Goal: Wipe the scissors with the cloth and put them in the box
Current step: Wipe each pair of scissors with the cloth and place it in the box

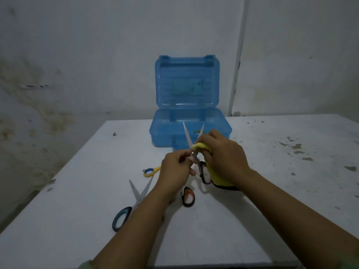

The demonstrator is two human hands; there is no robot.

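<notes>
My left hand (175, 167) grips a pair of black-and-red-handled scissors (188, 139) near the pivot, blades spread apart and pointing up toward the box. One handle loop (188, 197) hangs low, the other (205, 174) sits under my right hand. My right hand (223, 155) holds a yellow cloth (200, 146) pressed against the right blade at its base; more cloth hangs below the wrist. The blue plastic box (155, 133) stands behind with its lid up. Scissors with dark teal handles (134, 199) lie on the table to the left. A yellow-and-blue handle (150, 171) shows behind my left hand.
The white table (77, 191) has a far edge just behind the box and a left edge running diagonally. Stains mark its right side (297, 148). A grey wall and a white pipe (236, 74) stand behind.
</notes>
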